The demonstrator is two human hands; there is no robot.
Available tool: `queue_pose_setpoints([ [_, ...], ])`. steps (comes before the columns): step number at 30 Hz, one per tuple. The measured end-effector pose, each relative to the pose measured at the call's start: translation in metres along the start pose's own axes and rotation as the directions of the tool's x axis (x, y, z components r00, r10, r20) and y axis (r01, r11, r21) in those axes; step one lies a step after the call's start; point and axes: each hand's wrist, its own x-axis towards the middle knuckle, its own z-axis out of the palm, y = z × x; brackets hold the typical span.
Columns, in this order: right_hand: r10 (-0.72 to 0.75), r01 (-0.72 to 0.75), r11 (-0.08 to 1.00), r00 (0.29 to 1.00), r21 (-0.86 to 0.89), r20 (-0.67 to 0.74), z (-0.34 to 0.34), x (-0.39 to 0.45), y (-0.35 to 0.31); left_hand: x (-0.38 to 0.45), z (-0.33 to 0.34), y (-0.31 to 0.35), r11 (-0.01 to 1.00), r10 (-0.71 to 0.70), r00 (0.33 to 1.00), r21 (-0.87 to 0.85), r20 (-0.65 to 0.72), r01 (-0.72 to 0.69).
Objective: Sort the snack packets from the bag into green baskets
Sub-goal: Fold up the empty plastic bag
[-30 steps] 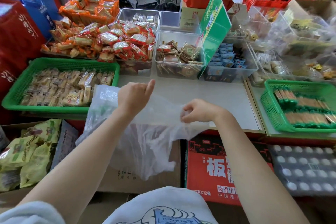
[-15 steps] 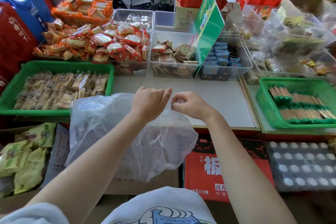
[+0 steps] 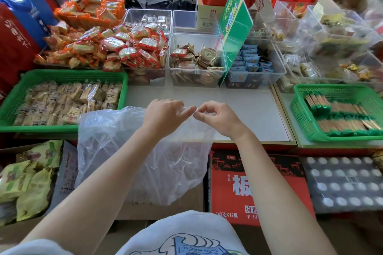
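Note:
A clear, crumpled plastic bag (image 3: 116, 143) hangs in front of the white counter (image 3: 244, 109); I see no packets inside it. My left hand (image 3: 163, 116) and my right hand (image 3: 217, 119) meet at its top edge, each pinching the thin film, fingertips almost touching. A green basket (image 3: 68, 74) on the left is full of pale beige snack packets (image 3: 68, 101). Another green basket (image 3: 300, 114) on the right holds rows of brown sticks with green ends (image 3: 342, 116).
Clear bins of wrapped snacks (image 3: 194, 62) line the back of the counter, with red and orange packets (image 3: 107, 47) heaped at the left and a green sign (image 3: 236, 25) leaning between bins. Below stand a red carton (image 3: 238, 184), yellow-green bags (image 3: 27, 180) and a cardboard box.
My hands have come together over the bag's top edge, and the bag has bunched up and shifted left beneath them. The view has tilted down slightly.

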Motion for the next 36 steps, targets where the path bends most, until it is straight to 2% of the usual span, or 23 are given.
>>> queue_pose_setpoints([
  [3,-0.018,0.018,0.999,1.000,0.038,-0.012,0.008,-0.002,-0.003,-0.001,0.001,0.007,0.998,-0.042,0.997,-0.039,-0.061,0.040],
  [5,-0.014,0.033,0.994,0.984,0.103,-0.180,0.008,-0.005,-0.001,-0.003,-0.001,0.006,0.995,-0.084,0.991,-0.054,-0.108,0.078],
  [7,0.107,-0.030,0.975,0.931,0.219,-0.350,0.002,-0.009,0.003,-0.007,-0.003,0.001,0.994,-0.090,0.986,-0.077,-0.140,0.080],
  [8,0.196,-0.102,0.958,0.917,0.269,-0.348,-0.001,-0.008,0.007,-0.009,-0.003,-0.001,0.994,-0.084,0.984,-0.088,-0.155,0.071],
  [9,0.277,-0.195,0.936,0.922,0.292,-0.271,-0.003,-0.009,0.007,-0.011,-0.004,-0.003,0.994,-0.072,0.982,-0.094,-0.175,0.057],
  [11,0.420,-0.403,0.887,0.907,0.224,-0.030,-0.002,-0.013,0.000,-0.015,-0.002,-0.003,0.994,-0.056,0.976,-0.106,-0.212,0.033],
  [13,0.479,-0.486,0.865,0.874,0.125,0.083,0.003,-0.018,-0.008,-0.017,0.001,0.000,0.993,-0.051,0.971,-0.112,-0.234,0.025],
  [14,0.446,-0.455,0.879,0.890,0.143,0.091,0.005,-0.019,-0.009,-0.018,0.003,0.002,0.994,-0.046,0.969,-0.109,-0.242,0.020],
  [16,0.324,-0.335,0.885,0.942,0.324,0.088,0.010,-0.020,-0.009,-0.020,0.006,0.003,0.996,-0.032,0.969,-0.091,-0.247,0.010],
  [19,0.248,-0.242,0.722,0.965,0.649,0.084,0.013,-0.014,0.001,-0.024,0.010,0.003,0.998,-0.001,0.970,-0.062,-0.244,-0.015],
  [21,0.235,-0.254,0.633,0.963,0.732,0.132,0.015,-0.012,0.001,-0.026,0.012,0.002,0.999,0.011,0.970,-0.050,-0.241,-0.023],
  [22,0.236,-0.264,0.637,0.961,0.724,0.143,0.016,-0.012,-0.001,-0.027,0.013,0.002,0.999,0.014,0.970,-0.043,-0.241,-0.025],
  [24,0.267,-0.265,0.727,0.959,0.633,0.095,0.017,-0.014,-0.004,-0.028,0.016,0.002,0.999,0.017,0.968,-0.035,-0.251,-0.027],
  [27,0.308,-0.227,0.893,0.938,0.389,-0.160,0.013,-0.012,0.002,-0.028,0.014,0.002,0.999,0.008,0.959,-0.028,-0.285,-0.017],
  [30,0.323,-0.200,0.921,0.873,0.336,-0.365,0.009,-0.010,0.009,-0.028,0.016,-0.001,1.000,-0.021,0.956,-0.018,-0.291,0.017],
  [32,0.371,-0.249,0.898,0.872,0.364,-0.319,0.007,-0.011,0.007,-0.027,0.019,-0.003,0.999,-0.047,0.956,-0.021,-0.288,0.042],
  [34,0.408,-0.339,0.874,0.902,0.349,-0.145,0.006,-0.013,0.004,-0.026,0.020,-0.005,0.998,-0.065,0.955,-0.026,-0.289,0.060],
  [36,0.378,-0.323,0.836,0.925,0.443,-0.038,0.003,-0.014,0.007,-0.026,0.020,-0.007,0.997,-0.072,0.954,-0.028,-0.289,0.066],
])
